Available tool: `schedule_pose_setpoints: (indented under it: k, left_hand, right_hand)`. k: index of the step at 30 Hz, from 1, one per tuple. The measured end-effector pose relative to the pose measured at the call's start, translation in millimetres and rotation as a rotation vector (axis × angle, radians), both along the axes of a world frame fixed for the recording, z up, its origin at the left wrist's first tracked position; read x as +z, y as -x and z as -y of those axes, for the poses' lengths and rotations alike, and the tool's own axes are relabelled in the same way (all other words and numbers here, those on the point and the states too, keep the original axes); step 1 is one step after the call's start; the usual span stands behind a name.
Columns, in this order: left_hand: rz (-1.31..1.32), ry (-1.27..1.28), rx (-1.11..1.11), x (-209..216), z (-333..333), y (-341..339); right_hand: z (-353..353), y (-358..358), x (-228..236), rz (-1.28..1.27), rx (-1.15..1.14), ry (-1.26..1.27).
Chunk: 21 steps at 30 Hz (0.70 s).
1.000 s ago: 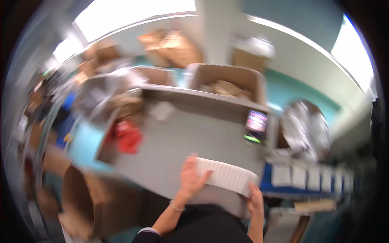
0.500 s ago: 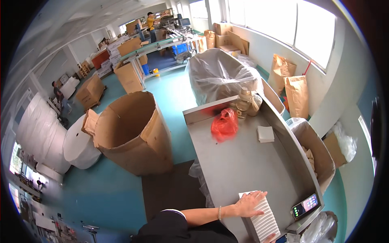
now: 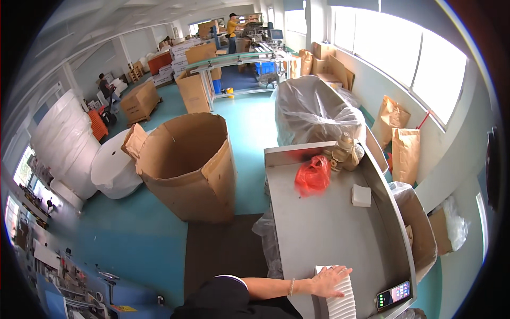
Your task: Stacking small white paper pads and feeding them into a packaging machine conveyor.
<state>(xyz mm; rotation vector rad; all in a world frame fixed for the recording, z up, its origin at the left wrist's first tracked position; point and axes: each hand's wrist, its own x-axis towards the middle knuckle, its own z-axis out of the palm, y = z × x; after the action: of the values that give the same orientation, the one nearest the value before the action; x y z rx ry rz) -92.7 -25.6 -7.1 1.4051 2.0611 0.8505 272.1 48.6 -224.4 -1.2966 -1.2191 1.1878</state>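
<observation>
- While its fingers fan out and its palm lies flat, the left hand (image 3: pixel 326 283) rests on top of the white pleated stack (image 3: pixel 342 307).
- That stack lies on the near part of the grey metal worktable (image 3: pixel 329 228), running down out of the view's lower edge.
- As the right hand is outside the view, I cannot tell its state.
- To the stack's right, a lit smartphone (image 3: pixel 393 295) lies just beside the table's right edge.
- A raised wall (image 3: pixel 387 204) borders the right side, curving toward the near corner.
- Open tabletop stretches from the stack up to the red plastic bag (image 3: pixel 313 175) and the small white square pile (image 3: pixel 361 195).
- Glass jars (image 3: pixel 342 149) stand near the far corner.
- Left of the table, green floor (image 3: pixel 249 175) separates it from the large open cardboard container (image 3: pixel 196 196).
</observation>
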Motion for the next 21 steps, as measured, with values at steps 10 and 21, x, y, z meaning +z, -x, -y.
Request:
schedule_pose_setpoints:
  k: [10, 21]
  left_hand:
    - [-0.089, -0.046, 0.083, -8.9, -2.4, -3.5]
    - [-0.029, 0.030, -0.071, 3.7, 1.8, -20.3]
  right_hand:
    - [27.7, 67.0, 149.8, -0.515, 0.355, 0.718]
    - [8.5, 58.3, 102.1, 0.855, 0.396, -0.267]
